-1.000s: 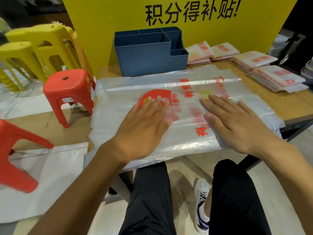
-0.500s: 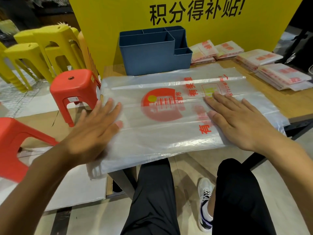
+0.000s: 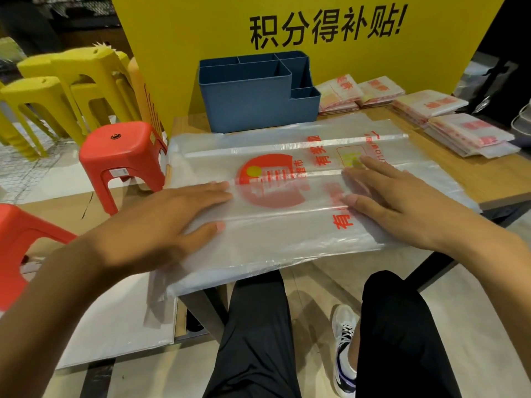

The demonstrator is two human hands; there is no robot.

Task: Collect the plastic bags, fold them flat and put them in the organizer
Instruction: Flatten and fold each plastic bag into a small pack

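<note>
A large clear plastic bag [image 3: 287,231] with a red round logo and red print lies spread flat across the wooden table [image 3: 488,179], its near edge hanging over the front. My left hand [image 3: 161,222] presses flat on the bag's left part with straight fingers. My right hand [image 3: 402,202] lies flat on its right part, fingers straight and pointing left. Behind the bag stands the blue organizer [image 3: 255,101] with several compartments that look bare inside.
Stacks of folded bags [image 3: 465,133] lie at the table's back right. A yellow signboard [image 3: 316,24] stands behind the organizer. A red stool [image 3: 123,156] and yellow stools [image 3: 66,84] stand to the left. My legs are under the table's front edge.
My left hand swept left from the red logo out to the bag's left edge, then came back a little onto the bag's left part. My right hand stayed pressed in place.
</note>
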